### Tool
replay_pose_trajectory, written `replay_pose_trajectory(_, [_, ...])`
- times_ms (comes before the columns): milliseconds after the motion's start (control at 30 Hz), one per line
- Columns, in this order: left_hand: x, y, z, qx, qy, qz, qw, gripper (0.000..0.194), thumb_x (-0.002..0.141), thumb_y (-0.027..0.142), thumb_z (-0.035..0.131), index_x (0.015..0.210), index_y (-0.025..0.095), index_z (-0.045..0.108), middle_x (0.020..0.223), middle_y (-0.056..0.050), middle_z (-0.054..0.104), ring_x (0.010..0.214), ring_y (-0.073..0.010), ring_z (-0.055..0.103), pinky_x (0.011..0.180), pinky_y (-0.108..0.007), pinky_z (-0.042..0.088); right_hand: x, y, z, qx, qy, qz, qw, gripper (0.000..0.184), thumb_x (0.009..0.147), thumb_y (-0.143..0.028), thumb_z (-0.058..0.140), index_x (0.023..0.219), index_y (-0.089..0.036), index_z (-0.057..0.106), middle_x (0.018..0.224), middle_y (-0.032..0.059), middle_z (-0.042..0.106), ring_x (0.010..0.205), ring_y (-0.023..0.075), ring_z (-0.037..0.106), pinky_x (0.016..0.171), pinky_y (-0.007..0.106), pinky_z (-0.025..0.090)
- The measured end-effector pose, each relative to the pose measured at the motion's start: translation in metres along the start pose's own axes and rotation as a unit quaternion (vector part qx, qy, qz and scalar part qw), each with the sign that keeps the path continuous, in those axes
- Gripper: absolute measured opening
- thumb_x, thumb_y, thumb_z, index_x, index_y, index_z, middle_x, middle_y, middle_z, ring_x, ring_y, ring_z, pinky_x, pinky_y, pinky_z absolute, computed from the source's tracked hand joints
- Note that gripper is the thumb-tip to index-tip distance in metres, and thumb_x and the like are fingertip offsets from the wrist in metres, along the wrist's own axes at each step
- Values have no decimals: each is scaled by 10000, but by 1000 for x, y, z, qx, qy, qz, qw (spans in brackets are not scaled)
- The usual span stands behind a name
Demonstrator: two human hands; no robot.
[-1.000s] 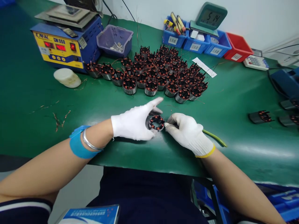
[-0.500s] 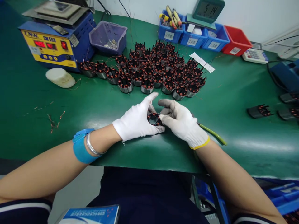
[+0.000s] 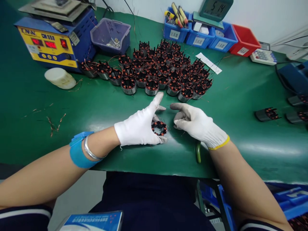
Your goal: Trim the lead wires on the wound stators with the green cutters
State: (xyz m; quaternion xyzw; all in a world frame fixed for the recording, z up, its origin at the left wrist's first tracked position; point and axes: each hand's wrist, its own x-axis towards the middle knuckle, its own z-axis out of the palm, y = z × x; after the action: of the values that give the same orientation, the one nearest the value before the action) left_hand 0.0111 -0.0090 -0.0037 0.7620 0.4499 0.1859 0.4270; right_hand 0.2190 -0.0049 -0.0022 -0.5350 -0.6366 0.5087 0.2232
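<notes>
My left hand [image 3: 141, 125], in a white glove, is curved round a small motor stator [image 3: 164, 129] with copper windings and a black frame. The stator's open ring faces up, and thin wire ends stick out from it. To its right, apart from it, is my gloved right hand [image 3: 192, 123], its index finger stretched out and the other fingers curled. From under that palm comes the green handle of a pair of pliers [image 3: 198, 152]; their jaws are hidden by the hand.
Many wound stators [image 3: 163, 69] stand grouped ahead. Behind them are a purple bin [image 3: 109, 33], blue tool boxes [image 3: 176, 33] and a red box [image 3: 244, 38]. A blue-yellow powered unit [image 3: 53, 45] and a white block [image 3: 60, 78] are left. More stators [image 3: 267, 114] lie at right.
My right hand has drawn away from the stator to the right, its index finger now extended. The green handle has swung from the right of the wrist to below it. My left hand keeps the stator.
</notes>
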Motion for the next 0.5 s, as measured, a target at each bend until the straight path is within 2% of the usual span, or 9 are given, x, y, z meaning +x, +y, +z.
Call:
replay_pose_trajectory(67, [0, 1, 0, -2, -6, -2, 1000, 1329, 584, 350, 789, 1528, 259, -142, 1425, -162, 474, 959, -227, 660, 817, -362, 542, 3, -1, 3, 27, 18, 13, 999, 630, 714, -198, 590, 1326, -121, 460, 754, -6, 612, 656, 140, 581, 593, 260, 475])
replay_pose_trajectory(167, [-1, 3, 0, 4, -18, -13, 1000, 1328, 593, 355, 784, 1527, 227, -151, 1412, -188, 480, 991, -259, 662, 823, -384, 544, 8, -7, 16, 101, -14, -27, 994, 683, 720, -224, 608, 1365, -106, 420, 855, 28, 637, 739, 157, 602, 642, 275, 498])
replay_pose_trajectory(267, [-1, 3, -2, 19, -22, -16, 999, 1320, 602, 359, 775, 1525, 215, -158, 1363, -188, 527, 988, -266, 668, 833, -393, 540, 9, -8, 20, 103, -13, -50, 993, 617, 728, -210, 586, 1331, -123, 488, 741, -14, 591, 653, 135, 558, 596, 261, 475])
replay_pose_trajectory(333, [0, 2, -3, 25, -28, -6, 999, 1315, 602, 350, 770, 1524, 217, -158, 1337, -164, 555, 990, -250, 667, 841, -374, 535, 4, -3, 10, 65, -23, -21, 997, 561, 742, -219, 585, 1295, -137, 543, 668, -34, 563, 576, 120, 520, 532, 243, 442])
replay_pose_trajectory(433, [0, -1, -4, 42, -48, 18, 998, 1287, 615, 356, 760, 1526, 227, -140, 1230, -91, 636, 964, -220, 669, 848, -339, 521, -10, 3, -14, -58, -88, 24, 994, 475, 736, -222, 614, 1207, -170, 636, 659, -23, 608, 547, 125, 535, 486, 235, 421])
replay_pose_trajectory(467, [0, -1, -5, 50, -51, 22, 997, 1274, 623, 370, 756, 1527, 232, -132, 1189, -68, 657, 947, -213, 671, 844, -330, 516, -16, 3, -20, -111, -79, 28, 990, 440, 736, -221, 619, 1173, -181, 661, 674, -14, 630, 563, 134, 554, 495, 241, 431])
replay_pose_trajectory(500, [1, -2, -6, 60, -52, 24, 997, 1263, 632, 390, 752, 1528, 236, -125, 1157, -52, 670, 930, -209, 673, 836, -323, 513, -21, 2, -23, -155, -40, 21, 987, 419, 742, -224, 619, 1157, -190, 673, 703, -3, 651, 588, 144, 575, 518, 251, 450])
